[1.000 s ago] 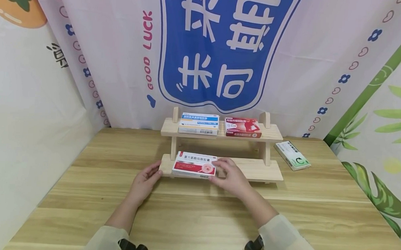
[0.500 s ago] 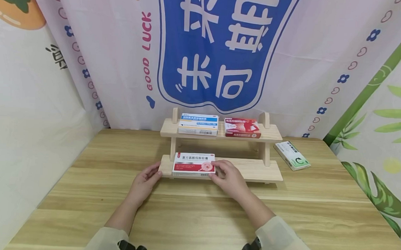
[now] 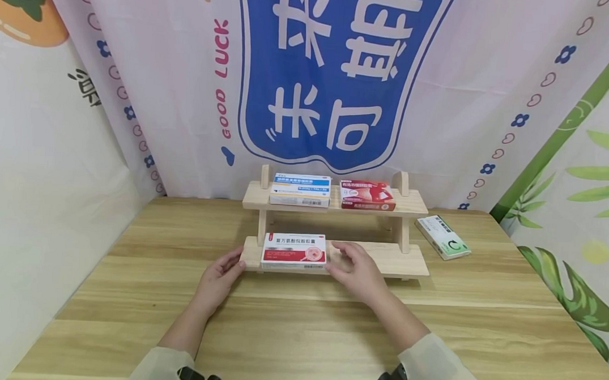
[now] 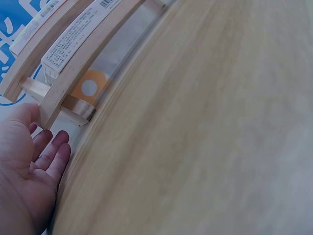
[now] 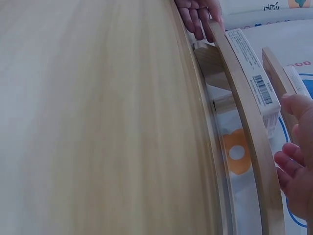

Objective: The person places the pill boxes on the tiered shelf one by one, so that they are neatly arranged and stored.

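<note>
A white and red medicine box [image 3: 294, 250] lies on the left of the lower tier of a two-tier wooden shelf [image 3: 383, 258]. My left hand [image 3: 216, 281] holds the left end of that lower tier between thumb and fingers; in the left wrist view the thumb touches the board end. Just right of the box is my right hand [image 3: 358, 273], its fingers loosely bent and apart, holding nothing. The right wrist view shows the right hand [image 5: 298, 161] beside the box's barcode end [image 5: 261, 88], thumb close to its corner.
On the upper tier sit a blue and white medicine box [image 3: 300, 190] and a red medicine box [image 3: 368, 195]. A white and green box [image 3: 443, 237] lies on the wooden table [image 3: 277, 336] right of the shelf. A printed cloth [image 3: 186, 94] hangs behind.
My right hand has let go of the white and red box and moved slightly right of it. The box now lies squarely on the tier. My left hand has stayed at the shelf's end.
</note>
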Demonstrator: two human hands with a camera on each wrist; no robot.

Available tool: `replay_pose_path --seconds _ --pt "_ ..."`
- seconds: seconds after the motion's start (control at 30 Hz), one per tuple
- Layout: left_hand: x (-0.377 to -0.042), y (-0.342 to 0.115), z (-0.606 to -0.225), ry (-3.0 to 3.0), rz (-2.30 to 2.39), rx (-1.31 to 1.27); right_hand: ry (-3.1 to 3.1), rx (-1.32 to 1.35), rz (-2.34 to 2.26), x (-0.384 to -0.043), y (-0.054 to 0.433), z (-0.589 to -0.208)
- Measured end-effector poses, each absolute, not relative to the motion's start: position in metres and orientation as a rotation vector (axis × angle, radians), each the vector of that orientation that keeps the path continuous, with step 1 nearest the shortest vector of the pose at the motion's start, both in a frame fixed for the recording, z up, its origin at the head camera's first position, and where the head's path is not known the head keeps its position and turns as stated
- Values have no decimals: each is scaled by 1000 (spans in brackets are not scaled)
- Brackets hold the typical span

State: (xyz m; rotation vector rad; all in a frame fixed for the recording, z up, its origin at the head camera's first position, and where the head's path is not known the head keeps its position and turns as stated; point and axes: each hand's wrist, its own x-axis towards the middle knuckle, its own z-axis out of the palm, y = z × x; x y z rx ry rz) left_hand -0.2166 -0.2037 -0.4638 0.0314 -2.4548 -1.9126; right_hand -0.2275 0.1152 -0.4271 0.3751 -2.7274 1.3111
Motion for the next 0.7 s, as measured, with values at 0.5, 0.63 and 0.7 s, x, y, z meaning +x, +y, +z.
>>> replay_pose_path --seconds 0.5,0.63,0.7 --pt "-217 -205 -466 -2477 -1889 28 -2714 219 1369 -225 174 -415" --pt "-218 -205 -467 -2481 -1898 42 -2723 170 1363 -224 190 -409" --pt "-218 -205 -467 -2481 -1896 44 -2718 150 1362 -224 198 -407"
